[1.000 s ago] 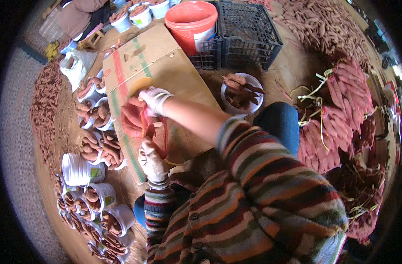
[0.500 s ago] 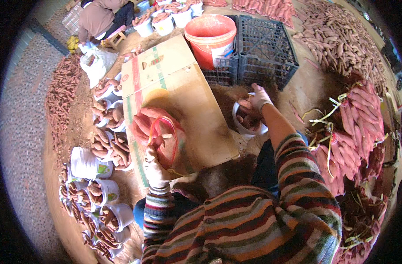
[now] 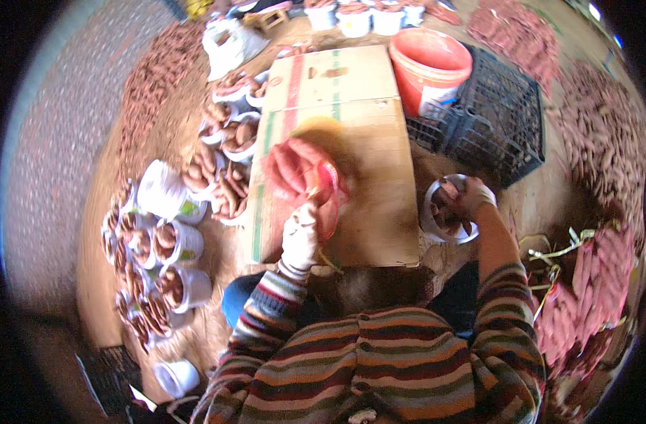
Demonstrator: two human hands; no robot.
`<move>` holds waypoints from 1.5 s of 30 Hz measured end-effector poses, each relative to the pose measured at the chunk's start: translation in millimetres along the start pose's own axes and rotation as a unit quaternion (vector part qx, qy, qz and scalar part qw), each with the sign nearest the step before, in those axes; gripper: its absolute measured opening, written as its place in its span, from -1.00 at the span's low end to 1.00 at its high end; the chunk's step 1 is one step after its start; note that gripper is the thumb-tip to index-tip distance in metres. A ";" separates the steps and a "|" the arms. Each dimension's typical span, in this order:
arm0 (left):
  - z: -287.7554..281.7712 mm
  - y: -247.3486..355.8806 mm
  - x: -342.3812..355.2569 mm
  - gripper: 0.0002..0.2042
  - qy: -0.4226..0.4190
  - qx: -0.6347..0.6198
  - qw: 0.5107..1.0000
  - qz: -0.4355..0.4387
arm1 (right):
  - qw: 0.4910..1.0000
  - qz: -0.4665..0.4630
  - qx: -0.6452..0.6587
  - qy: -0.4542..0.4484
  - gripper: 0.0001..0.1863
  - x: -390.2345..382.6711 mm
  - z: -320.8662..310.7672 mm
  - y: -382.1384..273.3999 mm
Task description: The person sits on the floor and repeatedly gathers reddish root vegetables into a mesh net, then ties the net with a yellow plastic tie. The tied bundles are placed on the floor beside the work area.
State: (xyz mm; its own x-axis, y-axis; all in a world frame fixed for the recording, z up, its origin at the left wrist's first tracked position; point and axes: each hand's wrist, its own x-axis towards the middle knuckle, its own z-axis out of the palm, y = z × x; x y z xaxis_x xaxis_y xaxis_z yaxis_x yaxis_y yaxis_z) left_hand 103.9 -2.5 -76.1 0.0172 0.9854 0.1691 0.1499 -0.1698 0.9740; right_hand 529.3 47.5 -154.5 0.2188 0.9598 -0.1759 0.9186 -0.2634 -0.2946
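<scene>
On the flattened cardboard box [image 3: 376, 169] lies a red mesh bag [image 3: 335, 212] with several sweet potatoes [image 3: 295, 169] in its far end. My gloved left hand [image 3: 300, 237] is closed on the near edge of the bag, by its bright red rim. To the right of the cardboard stands a white bucket [image 3: 430, 220], partly filled with sweet potatoes. My right hand [image 3: 475, 198] reaches into it over the right rim, its fingers closed around a sweet potato [image 3: 450, 189]; the fingertips are partly hidden and blurred.
A red bucket [image 3: 430, 67] stands by black plastic crates [image 3: 503, 113] beyond the cardboard. White buckets of sweet potatoes [image 3: 189, 240] crowd the left. Filled mesh bags [image 3: 584, 290] lie at right, near a loose sweet potato heap [image 3: 602, 134]. One white bucket [image 3: 176, 378] stands at lower left.
The whole view has shifted, so the scene sits farther right. My right hand has lowered into the bucket and its fingers have curled in. My left hand keeps hold of the mesh bag.
</scene>
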 end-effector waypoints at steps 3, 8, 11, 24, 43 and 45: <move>-4.7 -6.8 -4.8 -0.52 0.002 -0.079 0.996 -0.042 | 0.968 0.092 0.157 0.171 -0.59 -10.0 -26.1 0.1; -17.3 -3.2 -8.2 -0.68 0.024 -0.093 0.994 0.057 | 0.803 0.021 0.588 0.098 -0.54 -82.1 -65.5 -62.0; -22.4 5.0 -5.8 -0.66 -0.009 -0.150 0.989 0.013 | 0.751 0.038 0.659 0.019 -0.55 -97.4 -66.7 -125.4; -33.7 14.2 -9.9 -0.68 0.049 -0.241 0.963 -0.110 | 0.990 -0.086 0.110 -0.001 -0.15 -48.5 10.9 -246.6; -32.6 0.3 -15.0 -0.75 0.051 -0.134 0.989 0.030 | 0.734 -0.003 0.645 -0.214 -0.78 -214.8 -24.3 -174.8; -30.3 1.8 -13.1 -0.74 0.032 -0.184 0.981 0.057 | 0.728 -0.018 0.642 -0.240 -0.83 -219.3 -21.2 -183.0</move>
State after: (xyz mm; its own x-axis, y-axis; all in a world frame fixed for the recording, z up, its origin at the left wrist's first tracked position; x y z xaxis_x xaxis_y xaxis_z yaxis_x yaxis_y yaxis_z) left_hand 74.1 -16.0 -72.0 -0.0510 0.9593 0.2778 -0.2173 -0.2822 0.9344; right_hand 320.2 -112.6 -42.1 -0.2208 0.9053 -0.3629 -0.2121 -0.4078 -0.8881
